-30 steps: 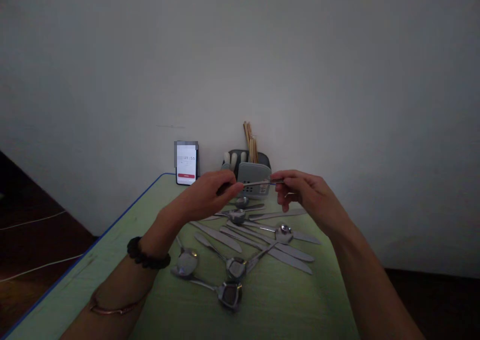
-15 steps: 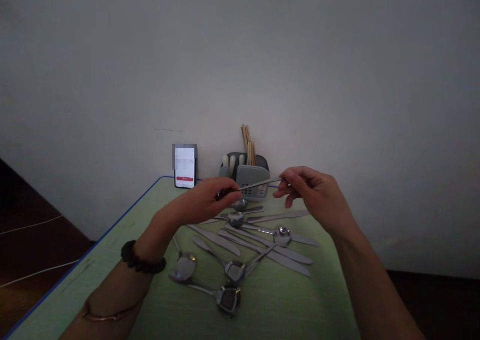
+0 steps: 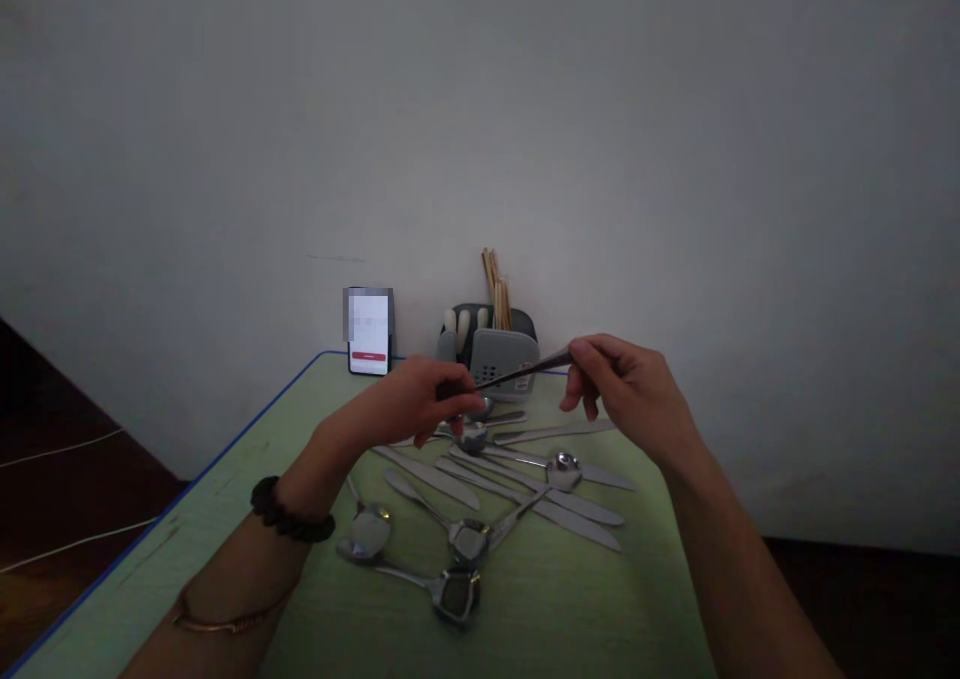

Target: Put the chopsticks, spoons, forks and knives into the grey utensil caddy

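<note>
Both hands hold one slim metal utensil (image 3: 517,370) in the air above the table, tilted up to the right. My left hand (image 3: 420,404) pinches its lower left end and my right hand (image 3: 622,384) pinches its upper right end. Which kind of utensil it is stays unclear. Beneath the hands lie several steel spoons (image 3: 461,539) and table knives (image 3: 577,524) scattered on the green table (image 3: 225,519). Behind the utensil stands a grey cutlery holder (image 3: 499,354) with chopsticks (image 3: 496,289) and white-handled pieces in it.
A phone (image 3: 369,331) with a lit screen leans against the white wall at the table's back left. The table has a blue edge (image 3: 247,424) on the left; beyond it a dark floor with white cables. The room is dim.
The held utensil has tilted: its right end rose slightly and its left end dropped toward the table. Both hands kept their pinch and barely shifted.
</note>
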`<state>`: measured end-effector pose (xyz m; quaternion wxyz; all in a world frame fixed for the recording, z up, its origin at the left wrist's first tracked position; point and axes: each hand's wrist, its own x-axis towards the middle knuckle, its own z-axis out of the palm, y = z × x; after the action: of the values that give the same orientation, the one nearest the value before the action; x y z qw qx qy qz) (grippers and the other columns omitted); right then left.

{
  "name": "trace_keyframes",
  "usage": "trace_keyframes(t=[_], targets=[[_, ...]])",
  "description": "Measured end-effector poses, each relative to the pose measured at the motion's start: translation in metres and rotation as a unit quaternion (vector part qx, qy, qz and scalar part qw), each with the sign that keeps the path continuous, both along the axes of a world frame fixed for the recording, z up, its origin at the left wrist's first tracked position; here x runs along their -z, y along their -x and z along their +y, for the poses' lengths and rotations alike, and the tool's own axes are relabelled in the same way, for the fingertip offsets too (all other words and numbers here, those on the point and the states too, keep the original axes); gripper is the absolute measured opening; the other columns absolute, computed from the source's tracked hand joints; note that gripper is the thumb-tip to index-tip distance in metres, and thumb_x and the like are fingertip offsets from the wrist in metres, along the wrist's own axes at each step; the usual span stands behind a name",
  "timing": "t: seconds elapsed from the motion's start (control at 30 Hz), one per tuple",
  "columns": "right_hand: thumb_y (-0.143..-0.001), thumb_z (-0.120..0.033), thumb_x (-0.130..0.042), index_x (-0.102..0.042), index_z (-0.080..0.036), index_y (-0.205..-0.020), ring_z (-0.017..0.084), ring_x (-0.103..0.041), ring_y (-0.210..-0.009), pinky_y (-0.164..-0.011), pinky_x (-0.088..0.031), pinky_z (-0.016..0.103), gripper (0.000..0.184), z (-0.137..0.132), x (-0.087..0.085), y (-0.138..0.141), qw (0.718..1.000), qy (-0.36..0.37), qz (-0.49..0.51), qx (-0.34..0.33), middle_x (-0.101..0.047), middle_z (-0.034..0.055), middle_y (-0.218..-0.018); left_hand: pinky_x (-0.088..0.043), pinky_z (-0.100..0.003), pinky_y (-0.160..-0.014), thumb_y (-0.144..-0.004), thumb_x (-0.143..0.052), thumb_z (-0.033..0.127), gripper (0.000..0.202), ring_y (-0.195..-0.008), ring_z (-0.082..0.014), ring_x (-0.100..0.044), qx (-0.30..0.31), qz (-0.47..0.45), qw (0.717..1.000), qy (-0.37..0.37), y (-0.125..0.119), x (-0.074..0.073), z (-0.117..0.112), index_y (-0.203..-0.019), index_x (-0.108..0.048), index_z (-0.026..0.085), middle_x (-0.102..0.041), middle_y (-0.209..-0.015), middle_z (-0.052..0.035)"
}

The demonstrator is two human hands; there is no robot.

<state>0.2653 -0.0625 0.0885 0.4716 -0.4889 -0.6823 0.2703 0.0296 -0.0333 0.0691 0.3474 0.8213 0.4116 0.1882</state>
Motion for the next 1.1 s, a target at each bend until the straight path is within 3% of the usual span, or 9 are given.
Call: trace_keyframes(t=[0.27, 0.37, 0.43, 0.57, 0.67, 0.77, 0.83, 0.97, 1.1], targets=[[-0.085, -0.043, -0.051, -0.060, -0.014, -0.075, 0.007, -0.050, -0.039, -0.037, -0.040, 0.018, 0.033, 0.006, 0.005, 0.001, 1.000, 0.013, 0.015, 0.005, -0.060, -0.0009, -0.052, -0.041, -0.018, -0.047, -0.091, -0.039, 0.034, 0.022, -0.050, -0.0071, -0.053, 0.106, -0.018, 0.991, 0.082, 0.003, 0.002, 0.000, -0.095, -0.053, 0.017, -0.066, -0.087, -0.0023], [-0.085, -0.044, -0.052, -0.060, -0.014, -0.076, 0.008, -0.051, -0.039, -0.037, -0.041, 0.018, 0.032, 0.006, 0.005, 0.004, 1.000, 0.000, 0.015, 0.012, -0.059, -0.0016, -0.054, -0.044, -0.020, -0.054, -0.089, -0.042, 0.030, 0.021, -0.061, -0.0097, -0.058, 0.137, 0.004, 0.988, 0.077, 0.008, 0.003, 0.003, -0.102, -0.053, 0.016, -0.067, -0.093, -0.0043], [-0.086, -0.044, -0.051, -0.060, -0.015, -0.077, 0.008, -0.051, -0.039, -0.037, -0.042, 0.019, 0.032, 0.002, 0.002, 0.005, 0.999, -0.026, -0.001, 0.018, -0.059, -0.0018, -0.054, -0.044, -0.021, -0.055, -0.088, -0.045, 0.031, 0.021, -0.060, -0.0105, -0.059, 0.133, 0.047, 0.988, 0.059, 0.012, 0.006, 0.007, -0.095, -0.057, 0.015, -0.069, -0.088, -0.0045], [-0.089, -0.043, -0.049, -0.062, -0.017, -0.087, 0.009, -0.055, -0.042, -0.043, -0.046, 0.022, 0.029, -0.013, -0.009, 0.009, 0.990, -0.105, -0.057, 0.073, -0.063, -0.0008, -0.059, -0.041, -0.022, -0.052, -0.089, -0.040, 0.034, 0.030, -0.054, -0.0120, -0.058, 0.046, 0.112, 0.993, -0.012, 0.019, 0.016, 0.021, -0.079, -0.061, 0.015, -0.069, -0.073, -0.0038], [-0.091, -0.043, -0.045, -0.063, -0.020, -0.093, 0.011, -0.059, -0.046, -0.048, -0.048, 0.024, 0.030, -0.019, -0.021, 0.016, 0.972, -0.168, -0.089, 0.135, -0.066, 0.0006, -0.065, -0.041, -0.026, -0.058, -0.090, -0.038, 0.036, 0.033, -0.063, -0.0161, -0.059, -0.050, 0.120, 0.984, -0.123, 0.020, 0.024, 0.031, -0.077, -0.061, 0.016, -0.067, -0.070, -0.0045], [-0.092, -0.043, -0.041, -0.063, -0.020, -0.097, 0.012, -0.060, -0.049, -0.050, -0.048, 0.024, 0.032, -0.006, -0.034, 0.026, 0.959, -0.208, -0.128, 0.147, -0.067, 0.0016, -0.067, -0.044, -0.030, -0.065, -0.090, -0.040, 0.034, 0.027, -0.075, -0.0190, -0.059, -0.167, 0.100, 0.955, -0.223, 0.015, 0.030, 0.038, -0.087, -0.058, 0.015, -0.064, -0.084, -0.0073], [-0.093, -0.039, -0.040, -0.064, -0.018, -0.096, 0.012, -0.061, -0.052, -0.053, -0.047, 0.024, 0.031, 0.015, -0.043, 0.033, 0.950, -0.219, -0.181, 0.128, -0.067, 0.0025, -0.069, -0.046, -0.032, -0.069, -0.089, -0.042, 0.031, 0.023, -0.082, -0.0195, -0.059, -0.215, 0.075, 0.941, -0.249, 0.011, 0.034, 0.040, -0.100, -0.054, 0.014, -0.060, -0.101, -0.0101], [-0.094, -0.030, -0.039, -0.065, -0.015, -0.092, 0.014, -0.062, -0.058, -0.060, -0.044, 0.024, 0.030, 0.066, -0.054, 0.049, 0.915, -0.183, -0.354, 0.061, -0.069, 0.0054, -0.072, -0.049, -0.037, -0.081, -0.087, -0.045, 0.026, 0.037, -0.093, -0.0209, -0.060, -0.218, 0.054, 0.939, -0.260, 0.007, 0.041, 0.044, -0.122, -0.042, 0.014, -0.047, -0.125, -0.0146], [-0.093, -0.024, -0.042, -0.068, -0.014, -0.090, 0.019, -0.065, -0.075, -0.068, -0.043, 0.027, 0.028, 0.106, -0.052, 0.068, 0.855, -0.138, -0.499, 0.016, -0.071, 0.0106, -0.082, -0.046, -0.040, -0.094, -0.087, -0.045, 0.023, 0.046, -0.110, -0.0246, -0.054, -0.175, 0.058, 0.946, -0.267, 0.008, 0.049, 0.048, -0.130, -0.036, 0.013, -0.042, -0.134, -0.0158]])
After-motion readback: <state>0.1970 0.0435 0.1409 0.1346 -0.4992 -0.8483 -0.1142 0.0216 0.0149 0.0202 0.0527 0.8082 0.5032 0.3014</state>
